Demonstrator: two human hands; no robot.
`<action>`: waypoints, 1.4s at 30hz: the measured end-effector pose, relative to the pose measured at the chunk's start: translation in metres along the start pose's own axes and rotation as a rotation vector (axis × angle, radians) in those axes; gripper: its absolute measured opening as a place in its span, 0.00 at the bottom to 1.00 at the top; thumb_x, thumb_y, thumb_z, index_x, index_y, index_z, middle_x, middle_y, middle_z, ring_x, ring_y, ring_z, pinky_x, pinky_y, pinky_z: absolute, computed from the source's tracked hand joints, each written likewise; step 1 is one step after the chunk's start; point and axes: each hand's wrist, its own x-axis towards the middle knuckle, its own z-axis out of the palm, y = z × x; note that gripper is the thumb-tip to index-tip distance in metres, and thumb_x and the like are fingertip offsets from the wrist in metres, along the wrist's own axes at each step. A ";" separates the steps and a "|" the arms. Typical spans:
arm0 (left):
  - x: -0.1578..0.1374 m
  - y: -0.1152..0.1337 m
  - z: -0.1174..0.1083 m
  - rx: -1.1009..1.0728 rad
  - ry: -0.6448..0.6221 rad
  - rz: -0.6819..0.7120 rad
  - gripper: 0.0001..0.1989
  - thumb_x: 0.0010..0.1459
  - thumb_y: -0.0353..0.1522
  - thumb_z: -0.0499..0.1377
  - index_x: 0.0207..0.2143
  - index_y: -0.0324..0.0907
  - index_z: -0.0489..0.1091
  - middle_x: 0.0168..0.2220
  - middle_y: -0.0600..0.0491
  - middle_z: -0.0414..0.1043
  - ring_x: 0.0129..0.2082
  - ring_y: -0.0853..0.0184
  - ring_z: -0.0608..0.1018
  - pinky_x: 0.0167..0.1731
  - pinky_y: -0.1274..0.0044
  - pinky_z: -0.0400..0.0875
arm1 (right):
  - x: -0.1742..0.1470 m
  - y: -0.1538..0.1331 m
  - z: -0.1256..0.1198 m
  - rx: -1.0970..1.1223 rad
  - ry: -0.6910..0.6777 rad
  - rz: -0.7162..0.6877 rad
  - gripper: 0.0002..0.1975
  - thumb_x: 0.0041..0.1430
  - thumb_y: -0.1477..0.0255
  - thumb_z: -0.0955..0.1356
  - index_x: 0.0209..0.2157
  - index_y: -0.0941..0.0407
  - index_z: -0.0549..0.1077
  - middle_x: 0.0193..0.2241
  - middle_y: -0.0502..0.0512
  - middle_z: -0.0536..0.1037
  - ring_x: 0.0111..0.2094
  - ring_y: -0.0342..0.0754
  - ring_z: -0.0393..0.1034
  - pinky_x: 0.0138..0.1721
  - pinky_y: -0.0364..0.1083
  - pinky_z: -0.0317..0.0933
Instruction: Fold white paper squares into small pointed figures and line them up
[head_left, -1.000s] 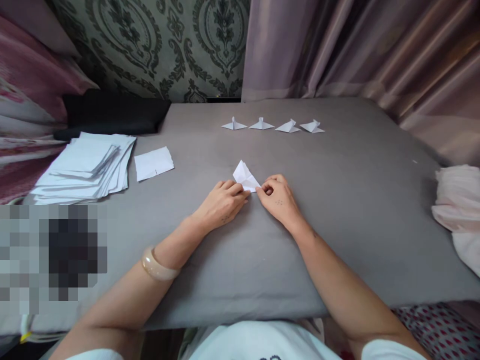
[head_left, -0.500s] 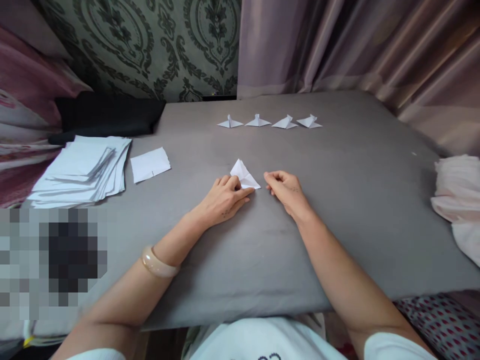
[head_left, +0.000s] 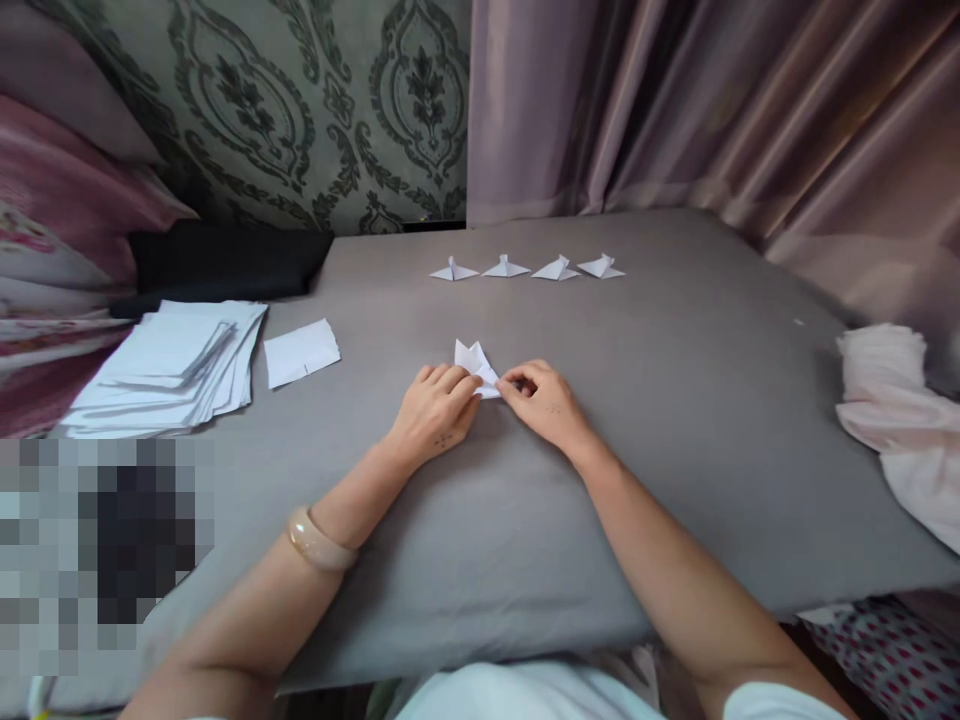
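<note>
A small piece of folded white paper point(head_left: 472, 360) lies on the grey-covered table in front of me, with two pointed tips at its far side. My left hand point(head_left: 439, 412) is closed on its left and near edge, thumb and forefinger at the paper. From the right, my right hand point(head_left: 544, 400) pinches the right corner between thumb and fingertips. Parts of the near edge are hidden under my fingers. A pale bangle point(head_left: 319, 540) circles my left wrist.
Several folded paper figures point(head_left: 505, 267) stand in a row at the back of the table point(head_left: 675, 330). Left are a stack of white paper point(head_left: 172, 350), a single sheet point(head_left: 302, 353) and a black cloth point(head_left: 232, 260). Pale fabric point(head_left: 885, 390) lies at the right edge.
My right hand has moved left and taken hold of the paper's right corner. The paper's far side now shows two tips where one showed before. The view has tilted slightly.
</note>
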 end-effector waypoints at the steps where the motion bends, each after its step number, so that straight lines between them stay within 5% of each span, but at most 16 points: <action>1: 0.000 -0.001 -0.001 0.013 0.047 -0.031 0.12 0.63 0.31 0.49 0.42 0.39 0.70 0.37 0.46 0.72 0.36 0.61 0.71 0.37 0.70 0.62 | -0.002 -0.001 0.001 -0.006 -0.009 -0.019 0.08 0.53 0.65 0.68 0.30 0.55 0.76 0.35 0.53 0.73 0.25 0.40 0.65 0.36 0.44 0.63; 8: -0.003 -0.005 -0.006 -0.006 0.081 -0.001 0.20 0.62 0.27 0.49 0.56 0.44 0.64 0.57 0.46 0.67 0.59 0.56 0.62 0.54 0.64 0.53 | -0.006 -0.009 0.001 0.064 -0.021 -0.143 0.07 0.54 0.68 0.67 0.27 0.56 0.73 0.34 0.52 0.72 0.25 0.40 0.64 0.35 0.44 0.62; 11: -0.003 -0.004 -0.009 -0.118 0.043 0.003 0.16 0.64 0.30 0.50 0.52 0.45 0.68 0.53 0.48 0.72 0.59 0.59 0.64 0.56 0.64 0.49 | -0.007 -0.016 -0.004 0.180 -0.051 -0.140 0.08 0.54 0.68 0.66 0.24 0.56 0.72 0.33 0.52 0.72 0.28 0.41 0.66 0.35 0.43 0.61; 15: -0.001 0.004 -0.016 -0.389 -0.028 -0.134 0.11 0.64 0.35 0.52 0.40 0.44 0.74 0.39 0.50 0.77 0.46 0.62 0.72 0.53 0.64 0.50 | -0.008 -0.023 -0.011 0.388 -0.114 -0.027 0.13 0.54 0.64 0.67 0.21 0.56 0.71 0.32 0.51 0.73 0.31 0.43 0.67 0.34 0.43 0.60; 19: 0.002 0.014 -0.019 -0.824 -0.011 -0.424 0.12 0.59 0.40 0.57 0.31 0.42 0.75 0.31 0.52 0.76 0.37 0.64 0.73 0.46 0.69 0.61 | -0.005 -0.020 -0.016 0.565 -0.136 0.115 0.18 0.57 0.55 0.64 0.28 0.56 0.74 0.28 0.51 0.74 0.30 0.44 0.67 0.32 0.43 0.60; 22: 0.005 0.016 -0.014 -1.288 0.204 -0.826 0.13 0.53 0.42 0.62 0.29 0.40 0.75 0.27 0.53 0.74 0.29 0.68 0.73 0.33 0.76 0.65 | -0.002 -0.017 -0.018 0.644 0.024 0.154 0.21 0.57 0.52 0.63 0.37 0.55 0.75 0.35 0.55 0.77 0.35 0.45 0.70 0.33 0.43 0.62; 25: 0.007 0.013 -0.009 -1.566 0.397 -1.051 0.13 0.48 0.40 0.66 0.25 0.38 0.72 0.24 0.54 0.71 0.24 0.72 0.71 0.28 0.79 0.64 | -0.005 -0.020 -0.017 0.626 0.114 0.132 0.19 0.56 0.54 0.66 0.37 0.55 0.72 0.33 0.55 0.77 0.35 0.46 0.72 0.34 0.43 0.63; 33: 0.003 0.014 -0.006 -1.431 0.539 -1.057 0.12 0.50 0.39 0.65 0.25 0.39 0.72 0.24 0.57 0.69 0.25 0.74 0.68 0.30 0.81 0.62 | -0.025 -0.038 0.008 0.350 0.109 -0.120 0.12 0.53 0.64 0.70 0.37 0.53 0.69 0.34 0.54 0.77 0.36 0.47 0.73 0.39 0.47 0.66; 42: 0.006 0.026 -0.008 -1.293 0.485 -1.018 0.12 0.51 0.40 0.64 0.29 0.39 0.74 0.27 0.55 0.73 0.26 0.73 0.71 0.31 0.80 0.64 | -0.025 -0.036 0.016 0.317 0.122 -0.139 0.09 0.54 0.70 0.69 0.38 0.51 0.69 0.32 0.50 0.78 0.34 0.46 0.74 0.39 0.47 0.67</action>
